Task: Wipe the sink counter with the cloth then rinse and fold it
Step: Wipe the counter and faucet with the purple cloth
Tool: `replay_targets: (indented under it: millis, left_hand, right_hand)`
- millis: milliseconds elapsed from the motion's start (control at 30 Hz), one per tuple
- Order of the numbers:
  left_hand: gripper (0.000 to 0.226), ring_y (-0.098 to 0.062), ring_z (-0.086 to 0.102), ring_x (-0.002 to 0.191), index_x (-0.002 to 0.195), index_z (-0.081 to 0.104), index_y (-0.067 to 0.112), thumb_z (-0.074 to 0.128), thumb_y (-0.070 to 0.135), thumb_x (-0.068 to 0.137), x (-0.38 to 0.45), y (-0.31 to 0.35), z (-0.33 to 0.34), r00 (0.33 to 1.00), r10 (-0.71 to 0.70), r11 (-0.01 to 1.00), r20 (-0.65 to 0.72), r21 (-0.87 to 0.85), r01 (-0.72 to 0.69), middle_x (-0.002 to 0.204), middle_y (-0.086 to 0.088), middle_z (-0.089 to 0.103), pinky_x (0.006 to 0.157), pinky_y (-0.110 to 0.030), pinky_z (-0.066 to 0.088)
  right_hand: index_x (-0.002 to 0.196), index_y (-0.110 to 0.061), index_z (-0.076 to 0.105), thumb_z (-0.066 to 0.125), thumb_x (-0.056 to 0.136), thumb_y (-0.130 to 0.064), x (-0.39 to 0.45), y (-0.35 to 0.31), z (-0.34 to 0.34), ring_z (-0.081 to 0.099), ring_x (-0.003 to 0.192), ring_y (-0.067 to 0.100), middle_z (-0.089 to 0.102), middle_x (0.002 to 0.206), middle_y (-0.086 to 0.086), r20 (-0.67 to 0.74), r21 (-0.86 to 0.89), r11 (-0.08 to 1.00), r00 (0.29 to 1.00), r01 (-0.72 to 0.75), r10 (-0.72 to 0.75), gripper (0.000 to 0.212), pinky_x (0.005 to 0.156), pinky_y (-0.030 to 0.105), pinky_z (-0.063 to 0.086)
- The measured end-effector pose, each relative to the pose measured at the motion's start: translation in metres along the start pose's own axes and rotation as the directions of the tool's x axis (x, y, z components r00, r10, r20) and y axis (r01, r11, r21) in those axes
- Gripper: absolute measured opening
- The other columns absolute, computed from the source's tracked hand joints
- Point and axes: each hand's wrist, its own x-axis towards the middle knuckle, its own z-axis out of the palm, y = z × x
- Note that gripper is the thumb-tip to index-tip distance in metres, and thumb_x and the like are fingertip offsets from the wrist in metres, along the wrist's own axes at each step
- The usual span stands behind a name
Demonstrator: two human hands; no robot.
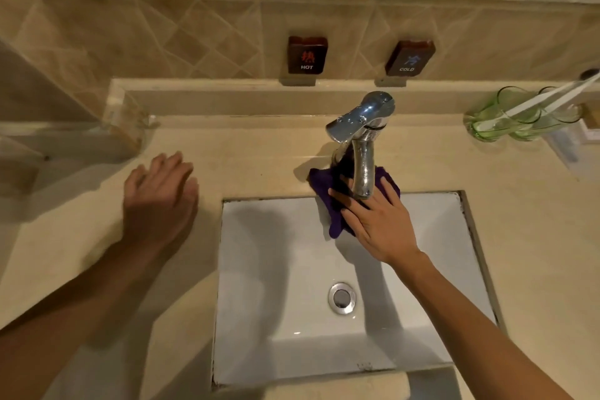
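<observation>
Head view: the right hand [378,224] lies flat at centre frame, fingers straight and spread, pressing the purple cloth [334,201] onto the surface [259,159] at the back rim of the sink [282,269], beneath the faucet [362,146] spout. The left hand [160,198], left of centre, is open with relaxed fingers, palm down over the surface, holding nothing; whether it touches is unclear

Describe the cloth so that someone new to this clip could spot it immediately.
Start at the white sink basin and go to its back edge, where the chrome faucet rises from the beige counter. The cloth lies around the faucet's base, draping over the basin rim, under the right hand. It is the only dark purple thing here.
</observation>
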Motion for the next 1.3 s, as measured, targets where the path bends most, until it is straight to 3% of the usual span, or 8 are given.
replay_targets:
  millis: [100, 267, 333, 467, 633, 767, 1200, 1300]
  left_hand:
    - [0.049, -0.024, 0.04, 0.148, 0.136, 0.062, 0.019, 0.033, 0.04, 0.102, 0.032, 0.046, 0.015, 0.995, 0.009, 0.996, 0.102, -0.088, 0.0, 0.155, -0.004, 0.05, 0.122, -0.044, 0.02]
    - [0.056, -0.021, 0.01, 0.159, 0.158, 0.024, 0.043, 0.022, 0.055, 0.103, 0.064, 0.089, 0.046, 0.972, 0.065, 0.998, 0.228, -0.024, -0.061, 0.171, 0.011, 0.012, 0.126, -0.05, 0.003]
    - [0.056, -0.024, 0.014, 0.158, 0.158, 0.022, 0.045, 0.024, 0.055, 0.103, 0.067, 0.093, 0.059, 0.972, 0.089, 0.995, 0.218, 0.02, -0.096, 0.171, 0.01, 0.013, 0.126, -0.055, 0.006]
    - [0.05, -0.035, 0.038, 0.149, 0.153, 0.044, 0.034, 0.044, 0.048, 0.105, 0.059, 0.09, 0.083, 0.967, 0.256, 0.951, 0.012, 0.179, -0.254, 0.162, -0.003, 0.038, 0.119, -0.06, 0.028]
    - [0.053, -0.035, 0.036, 0.15, 0.154, 0.04, 0.036, 0.039, 0.052, 0.104, 0.063, 0.091, 0.084, 0.968, 0.246, 0.948, 0.047, 0.198, -0.25, 0.165, -0.002, 0.035, 0.118, -0.059, 0.024]
    - [0.055, -0.034, 0.03, 0.153, 0.156, 0.034, 0.037, 0.034, 0.053, 0.103, 0.064, 0.092, 0.081, 0.969, 0.216, 0.945, 0.116, 0.223, -0.238, 0.167, -0.001, 0.03, 0.119, -0.06, 0.021]
    - [0.056, -0.034, 0.035, 0.15, 0.15, 0.047, 0.028, 0.033, 0.054, 0.103, 0.065, 0.098, 0.073, 0.968, 0.211, 0.951, 0.134, 0.199, -0.235, 0.165, -0.004, 0.034, 0.119, -0.058, 0.024]
    - [0.056, -0.029, 0.028, 0.154, 0.152, 0.044, 0.033, 0.028, 0.055, 0.103, 0.062, 0.099, 0.074, 0.971, 0.169, 0.96, 0.167, 0.195, -0.2, 0.168, 0.001, 0.027, 0.123, -0.057, 0.018]
  right_hand:
    - [0.155, -0.037, 0.034, 0.03, 0.109, -0.039, -0.014, 0.033, -0.007, 0.02, 0.155, 0.017, 0.03, 0.165, -0.007, 0.032, -0.078, 0.993, 0.996, -0.085, 0.087, 0.047, 0.126, 0.05, 0.016]
    - [0.153, -0.053, 0.021, 0.017, 0.103, -0.061, -0.006, 0.079, -0.026, 0.005, 0.156, 0.009, 0.017, 0.167, -0.016, 0.129, -0.075, 0.942, 0.934, -0.326, 0.333, 0.051, 0.127, 0.044, 0.002]
    - [0.153, -0.056, 0.016, 0.013, 0.1, -0.067, 0.006, 0.095, -0.031, 0.001, 0.156, 0.008, 0.009, 0.168, -0.019, 0.177, -0.058, 0.91, 0.893, -0.409, 0.413, 0.054, 0.126, 0.045, -0.001]
    - [0.154, -0.057, 0.009, 0.015, 0.096, -0.073, 0.038, 0.132, -0.046, -0.005, 0.156, 0.013, -0.001, 0.17, -0.016, 0.255, -0.067, 0.868, 0.832, -0.493, 0.492, 0.06, 0.125, 0.052, -0.004]
    - [0.155, -0.056, -0.003, 0.005, 0.097, -0.069, 0.056, 0.123, -0.039, -0.008, 0.157, 0.025, -0.007, 0.17, -0.008, 0.213, -0.237, 0.844, 0.822, -0.481, 0.528, 0.059, 0.122, 0.06, -0.012]
    - [0.157, -0.048, 0.004, 0.004, 0.099, -0.06, 0.075, 0.073, -0.022, -0.007, 0.155, 0.039, -0.001, 0.171, 0.0, 0.155, -0.164, 0.89, 0.88, -0.425, 0.448, 0.059, 0.123, 0.061, -0.004]
    - [0.155, -0.05, 0.02, 0.013, 0.101, -0.064, 0.089, 0.066, -0.012, -0.008, 0.157, 0.029, 0.001, 0.17, -0.012, 0.13, -0.113, 0.936, 0.929, -0.332, 0.346, 0.057, 0.124, 0.056, -0.008]
    - [0.154, -0.055, 0.013, 0.014, 0.102, -0.064, 0.097, 0.07, -0.013, -0.003, 0.157, 0.029, 0.007, 0.17, -0.012, 0.117, -0.096, 0.935, 0.929, -0.341, 0.351, 0.053, 0.124, 0.058, -0.005]
